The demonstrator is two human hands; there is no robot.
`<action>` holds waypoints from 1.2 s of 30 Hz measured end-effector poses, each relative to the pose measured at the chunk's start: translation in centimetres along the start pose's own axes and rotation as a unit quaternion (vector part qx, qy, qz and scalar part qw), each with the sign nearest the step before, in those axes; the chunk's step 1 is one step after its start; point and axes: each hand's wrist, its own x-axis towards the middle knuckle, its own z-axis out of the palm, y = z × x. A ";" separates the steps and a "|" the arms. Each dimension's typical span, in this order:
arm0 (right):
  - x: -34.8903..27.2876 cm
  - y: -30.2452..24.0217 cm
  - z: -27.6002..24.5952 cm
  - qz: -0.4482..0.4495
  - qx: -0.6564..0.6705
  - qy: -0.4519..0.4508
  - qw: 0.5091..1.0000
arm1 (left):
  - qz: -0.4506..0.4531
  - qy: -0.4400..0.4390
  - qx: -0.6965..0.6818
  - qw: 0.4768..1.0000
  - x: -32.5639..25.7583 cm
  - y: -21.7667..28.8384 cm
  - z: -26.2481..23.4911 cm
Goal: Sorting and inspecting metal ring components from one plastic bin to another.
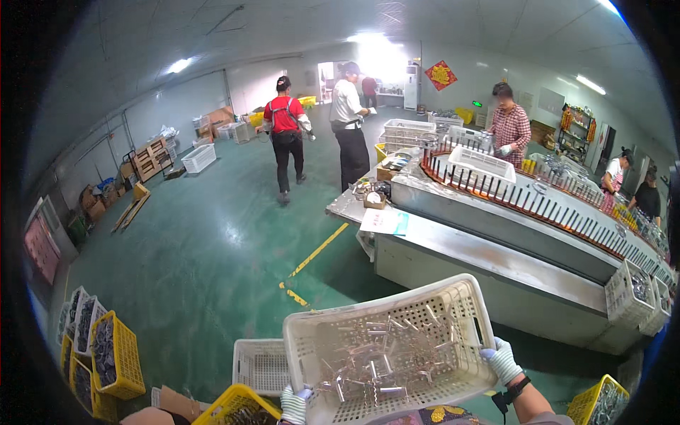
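Note:
A white perforated plastic basket [304, 340] is held up in front of me, tilted so that its inside shows. Loose shiny metal parts [375, 368] lie scattered over its bottom; some have a spiral shaft like a corkscrew. My right hand [501, 361], in a white knitted glove, grips the short right side of the basket by its rim. At the lower left corner my left hand [292, 405], gloved too, is closed on the basket's edge, its fingers partly hidden. A yellow basket [237, 402] with metal parts stands close beside my left hand.
Below lies another white basket [258, 365] on the green floor. Full yellow baskets [127, 354] stand at left, another yellow basket [602, 400] at lower right. A long metal workbench [482, 258] with a pin conveyor [531, 198] runs along the right. Several people stand or walk beyond.

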 end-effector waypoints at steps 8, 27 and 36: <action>28.8 -11.4 17.3 -0.033 -0.010 -0.181 0.983 | 0.025 0.137 -0.028 0.990 15.9 7.7 1.7; 73.3 -27.4 59.5 -0.045 -0.138 -0.145 0.979 | 0.036 0.175 0.026 0.984 72.8 31.4 -0.8; 99.9 -36.4 80.5 -0.059 -0.108 -0.207 0.970 | 0.081 0.171 0.004 0.982 107.5 33.6 -4.0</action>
